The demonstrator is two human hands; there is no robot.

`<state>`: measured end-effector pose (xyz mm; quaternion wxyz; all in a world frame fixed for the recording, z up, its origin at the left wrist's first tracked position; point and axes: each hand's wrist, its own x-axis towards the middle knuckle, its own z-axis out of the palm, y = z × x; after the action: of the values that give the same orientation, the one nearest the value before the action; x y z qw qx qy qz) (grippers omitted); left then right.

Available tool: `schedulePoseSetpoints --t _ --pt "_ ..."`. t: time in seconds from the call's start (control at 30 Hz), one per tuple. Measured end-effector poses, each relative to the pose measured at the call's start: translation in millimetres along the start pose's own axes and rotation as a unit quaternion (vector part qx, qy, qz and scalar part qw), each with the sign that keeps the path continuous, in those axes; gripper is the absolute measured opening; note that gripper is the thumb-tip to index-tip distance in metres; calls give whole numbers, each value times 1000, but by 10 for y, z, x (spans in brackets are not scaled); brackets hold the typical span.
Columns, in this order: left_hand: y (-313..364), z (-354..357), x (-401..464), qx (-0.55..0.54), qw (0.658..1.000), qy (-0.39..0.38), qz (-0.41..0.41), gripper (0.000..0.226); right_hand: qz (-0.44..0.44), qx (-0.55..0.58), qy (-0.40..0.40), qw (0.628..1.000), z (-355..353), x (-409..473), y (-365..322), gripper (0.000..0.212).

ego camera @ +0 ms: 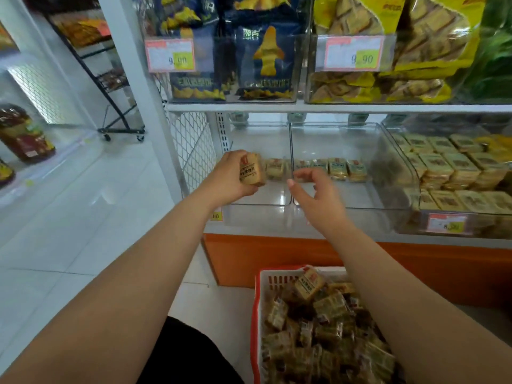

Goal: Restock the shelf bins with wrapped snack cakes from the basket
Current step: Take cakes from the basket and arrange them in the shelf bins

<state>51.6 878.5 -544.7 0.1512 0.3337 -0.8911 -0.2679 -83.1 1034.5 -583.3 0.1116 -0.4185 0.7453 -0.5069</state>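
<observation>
A: State of each grip is wanted.

B: One wrapped snack cake (251, 169) is grasped in the left hand (231, 176), fingers curled round it, held at the front wall of the left bin (260, 203). The right hand (318, 194) is released, fingers loosely spread, nothing held, just above the front edge of the middle bin (352, 207).

A: Where is the stock noted?

B: A short row of cakes (336, 169) is seen across the middle bin, one more behind the held cake in the left bin. The basket (259, 297), red-rimmed, is set on the floor below, heaped with cakes.

A: Risks?

B: As judged: the cake could be dropped short and caught on the clear front wall, which is hard to see. The row could be knocked askew by the free hand. Wrappers look slippery.

A: Surroundings?

B: White shelf (304, 107), orange base panel (277, 256), pale glossy floor tiles (83, 217). A full bin (448, 173) is noted to the right, snack bags (263, 51) and price tags (170, 55) above, a wheeled black rack (116, 106) to the left.
</observation>
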Motion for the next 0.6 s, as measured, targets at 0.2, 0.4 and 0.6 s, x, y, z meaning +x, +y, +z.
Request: schedulePoseSetpoints --t 0.2,0.4,0.6 --pt "-608 28 502 118 984 -75 -111 63 -55 -121 -43 990 202 100 334 39" --pt "-812 204 788 268 948 -116 -130 57 -109 -212 0 971 294 20 448 35" --pt "-901 353 839 311 927 -159 -134 70 -165 -236 16 958 272 -18 529 35"
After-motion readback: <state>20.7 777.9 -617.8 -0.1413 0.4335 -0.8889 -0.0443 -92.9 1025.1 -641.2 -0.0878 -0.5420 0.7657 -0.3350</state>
